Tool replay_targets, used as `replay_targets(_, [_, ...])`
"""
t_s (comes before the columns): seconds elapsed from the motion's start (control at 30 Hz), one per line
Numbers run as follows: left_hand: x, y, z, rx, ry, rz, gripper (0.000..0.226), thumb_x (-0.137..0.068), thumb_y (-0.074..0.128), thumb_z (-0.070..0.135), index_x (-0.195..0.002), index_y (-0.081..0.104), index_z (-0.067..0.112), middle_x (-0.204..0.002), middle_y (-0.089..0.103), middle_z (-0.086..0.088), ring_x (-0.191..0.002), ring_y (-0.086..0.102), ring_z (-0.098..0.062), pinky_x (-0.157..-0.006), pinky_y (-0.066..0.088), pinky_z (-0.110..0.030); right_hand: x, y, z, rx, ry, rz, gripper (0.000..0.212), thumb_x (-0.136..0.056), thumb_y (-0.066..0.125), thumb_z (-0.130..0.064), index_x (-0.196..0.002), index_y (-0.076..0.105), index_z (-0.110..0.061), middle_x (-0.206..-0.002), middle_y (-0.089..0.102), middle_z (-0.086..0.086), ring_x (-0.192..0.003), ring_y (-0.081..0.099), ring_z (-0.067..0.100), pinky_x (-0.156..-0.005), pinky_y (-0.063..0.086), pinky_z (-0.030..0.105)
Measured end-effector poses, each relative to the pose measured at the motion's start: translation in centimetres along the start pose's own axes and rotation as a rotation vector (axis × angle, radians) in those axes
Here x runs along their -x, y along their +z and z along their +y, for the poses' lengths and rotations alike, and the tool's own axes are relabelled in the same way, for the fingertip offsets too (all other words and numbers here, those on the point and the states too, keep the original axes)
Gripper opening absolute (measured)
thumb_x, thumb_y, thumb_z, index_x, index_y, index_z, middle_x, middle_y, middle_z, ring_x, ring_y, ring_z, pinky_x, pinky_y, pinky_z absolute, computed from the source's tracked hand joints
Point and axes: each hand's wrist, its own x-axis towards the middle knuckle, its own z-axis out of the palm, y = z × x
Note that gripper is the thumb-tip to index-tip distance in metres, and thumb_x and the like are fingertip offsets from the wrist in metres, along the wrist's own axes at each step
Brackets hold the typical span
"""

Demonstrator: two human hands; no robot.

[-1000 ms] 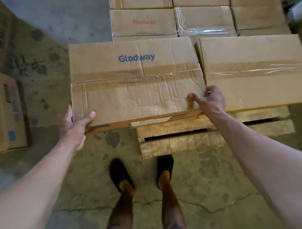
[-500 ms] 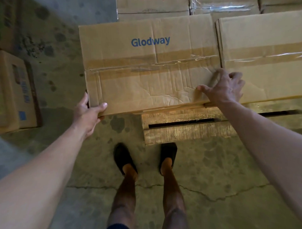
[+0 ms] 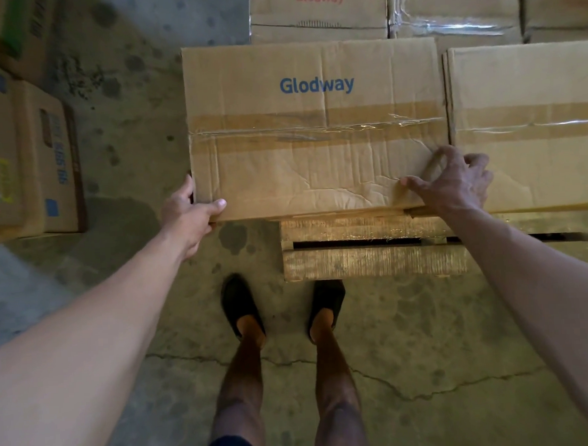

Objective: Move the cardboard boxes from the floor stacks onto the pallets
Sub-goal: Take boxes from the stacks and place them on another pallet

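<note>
A creased cardboard box (image 3: 316, 128) with blue "Glodway" print lies on the front left corner of a wooden pallet (image 3: 370, 253), its left part hanging past the pallet's end. My left hand (image 3: 189, 216) grips its near left corner, thumb on top, fingers hidden at the side. My right hand (image 3: 451, 184) rests on its near right corner with fingers curled over the top, at the seam with a neighbouring box (image 3: 529, 121).
More taped boxes (image 3: 318, 15) fill the pallet behind. Other cardboard boxes (image 3: 33, 158) stand on the concrete floor at the left. My feet (image 3: 282, 306) stand just before the pallet's corner on cracked concrete.
The box has slid farther onto the pallet and settled beside its neighbour. Both hands followed it and stayed at its near corners.
</note>
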Motion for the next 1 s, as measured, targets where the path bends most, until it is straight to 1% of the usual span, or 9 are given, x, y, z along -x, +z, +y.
replay_targets(0.17, [-0.3,-0.1,0.0,-0.029,-0.011,0.007,0.085,-0.092,0.067,0.004,-0.158,0.021,0.030,-0.152,0.044,-0.001,-0.132,0.048,-0.024,-0.114,0.033,-0.056,0.2,-0.3,0.0,0.032,-0.014,-0.031,0.073,-0.080,0.078,-0.053,-0.141,0.043,-0.032,-0.147,0.029,0.013,-0.134,0.031,0.040,-0.111,0.036,0.053])
replay_targets(0.23, [0.0,-0.4,0.4,-0.098,-0.012,-0.001,0.085,-0.094,0.066,0.009,-0.159,0.015,0.032,-0.154,0.041,0.000,-0.131,0.049,-0.023,-0.112,0.038,-0.049,0.1,-0.5,-0.1,0.054,-0.034,-0.069,0.072,-0.083,0.076,-0.050,-0.143,0.041,-0.028,-0.148,0.029,0.014,-0.134,0.031,0.041,-0.113,0.033,0.053])
replay_targets(0.3, [0.8,-0.6,1.2,-0.260,0.021,0.010,0.086,-0.096,0.065,0.019,-0.159,0.009,0.033,-0.159,0.036,0.000,-0.134,0.047,-0.024,-0.110,0.038,-0.041,0.2,-1.0,-0.4,0.087,-0.036,-0.098,0.075,-0.086,0.072,-0.050,-0.146,0.038,-0.022,-0.147,0.030,0.016,-0.133,0.033,0.041,-0.115,0.031,0.052])
replay_targets(0.4, [3.4,-1.2,3.0,-0.459,0.143,0.176,0.079,-0.099,0.060,0.032,-0.160,0.010,0.029,-0.163,0.027,-0.003,-0.144,0.036,-0.026,-0.108,0.037,-0.034,1.7,-1.9,-2.0,0.097,-0.053,-0.116,0.076,-0.092,0.065,-0.051,-0.152,0.031,-0.019,-0.149,0.032,0.018,-0.135,0.035,0.042,-0.113,0.032,0.053])
replay_targets(0.5, [7.1,-3.1,5.2,-0.491,0.277,0.358,0.069,-0.100,0.057,0.036,-0.159,0.023,0.020,-0.161,0.031,-0.006,-0.146,0.033,-0.026,-0.114,0.032,-0.036,4.8,-3.2,-5.7,0.119,-0.214,-0.144,0.073,-0.095,0.058,-0.053,-0.155,0.029,-0.022,-0.151,0.033,0.018,-0.136,0.036,0.040,-0.113,0.033,0.051])
replay_targets(0.67, [13.5,-9.7,8.7,-0.490,0.431,0.630,0.063,-0.097,0.059,0.038,-0.151,0.041,0.010,-0.153,0.044,-0.014,-0.142,0.039,-0.029,-0.115,0.030,-0.037,12.8,-5.8,-16.7,0.089,-0.499,-0.193,0.066,-0.096,0.055,-0.053,-0.152,0.038,-0.023,-0.148,0.042,0.016,-0.134,0.042,0.037,-0.111,0.033,0.043])
replay_targets(0.83, [20.0,-22.2,13.1,-0.355,0.497,0.832,0.063,-0.092,0.065,0.037,-0.143,0.050,0.005,-0.141,0.053,-0.021,-0.130,0.048,-0.036,-0.108,0.038,-0.039,24.7,-8.5,-32.1,0.032,-0.780,-0.154,0.064,-0.096,0.053,-0.056,-0.148,0.044,-0.020,-0.145,0.048,0.016,-0.132,0.047,0.035,-0.109,0.037,0.040])
replay_targets(0.93, [23.9,-30.9,15.5,-0.312,0.537,0.968,0.056,-0.089,0.066,0.036,-0.135,0.057,0.006,-0.127,0.062,-0.022,-0.116,0.057,-0.041,-0.099,0.043,-0.041,32.3,-8.8,-41.3,-0.028,-0.912,-0.151,0.065,-0.094,0.054,-0.059,-0.147,0.046,-0.022,-0.144,0.049,0.014,-0.133,0.047,0.032,-0.111,0.036,0.038])
replay_targets(1.0, [26.3,-36.5,16.9,-0.278,0.543,1.043,0.051,-0.089,0.067,0.033,-0.131,0.059,0.007,-0.122,0.064,-0.024,-0.111,0.059,-0.042,-0.094,0.044,-0.041,37.3,-8.8,-46.7,-0.052,-0.999,-0.166,0.066,-0.094,0.054,-0.059,-0.148,0.044,-0.022,-0.147,0.047,0.012,-0.136,0.045,0.029,-0.113,0.034,0.038])
